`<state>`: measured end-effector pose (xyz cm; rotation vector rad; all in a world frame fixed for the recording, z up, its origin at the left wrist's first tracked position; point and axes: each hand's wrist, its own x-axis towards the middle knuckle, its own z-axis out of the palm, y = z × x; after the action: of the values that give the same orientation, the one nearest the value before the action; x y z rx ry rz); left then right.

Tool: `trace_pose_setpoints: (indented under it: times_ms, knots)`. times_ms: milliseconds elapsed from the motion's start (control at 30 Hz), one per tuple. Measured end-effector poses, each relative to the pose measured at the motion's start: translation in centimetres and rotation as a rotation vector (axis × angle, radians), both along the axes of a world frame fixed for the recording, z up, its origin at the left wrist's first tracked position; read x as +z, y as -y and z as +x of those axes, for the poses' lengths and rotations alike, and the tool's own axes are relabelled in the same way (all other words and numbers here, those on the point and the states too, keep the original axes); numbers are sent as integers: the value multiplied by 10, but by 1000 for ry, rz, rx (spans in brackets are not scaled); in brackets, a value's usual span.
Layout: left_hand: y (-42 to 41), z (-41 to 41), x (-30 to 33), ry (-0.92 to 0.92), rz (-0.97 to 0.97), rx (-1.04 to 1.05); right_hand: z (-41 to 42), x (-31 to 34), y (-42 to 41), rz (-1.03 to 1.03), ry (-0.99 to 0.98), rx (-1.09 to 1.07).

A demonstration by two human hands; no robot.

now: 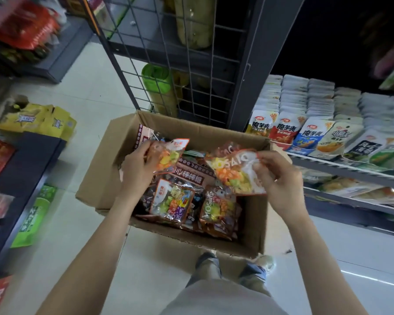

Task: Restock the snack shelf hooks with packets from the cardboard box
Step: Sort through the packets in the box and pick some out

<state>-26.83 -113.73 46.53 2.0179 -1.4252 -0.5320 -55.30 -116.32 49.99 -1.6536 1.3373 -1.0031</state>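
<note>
Left hand (139, 164): fingers curled round clear candy packet (168, 155), lifted above cardboard box (105, 169). Right hand (280, 180): fingertips (257, 164) pinch top corner of second candy packet (234, 176), "MOSAIC" print showing. More packets (171, 201) lie below fingers, inside box. Wire grid rack (200, 71) beyond fingers, past box. Advice: grip header edge, keep hang-hole clear for hook; hole itself not discernible.

There is 1 view only, from a wide-angle camera worn on the person's head. It looks steeply down and forward, close over the open cardboard box (105, 176) on the floor, with both forearms reaching in from the bottom edge. Shelving bends along both sides.
</note>
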Motion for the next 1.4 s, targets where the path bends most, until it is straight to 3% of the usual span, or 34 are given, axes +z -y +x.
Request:
trace_pose_setpoints:
  times_ms: [133,233,300,467,667,800,967,1133,1400]
  knots:
    - [8,-51,36,-460,-137,-50,-31,29,6,180,391,66]
    - [12,-99,70,-660,-110,-197,-52,40,9,167,342,55]
    - [16,-126,86,-700,-82,-311,-69,44,10,122,272,34]
    - [18,-185,105,-662,-44,-492,-115,52,6,-19,94,-1]
    - [11,-256,110,-636,-61,-515,-184,72,-6,-245,-94,-40]
    - [12,-312,111,-520,-170,-517,-236,73,-13,-254,-130,-122]
    - [12,-366,97,-497,-258,-353,-306,63,-21,-229,-191,-273]
    - [16,-397,92,-535,-279,-115,-356,63,-26,-281,-267,-211]
    - [34,-450,107,-338,-329,-366,-359,81,19,-482,-422,-246]
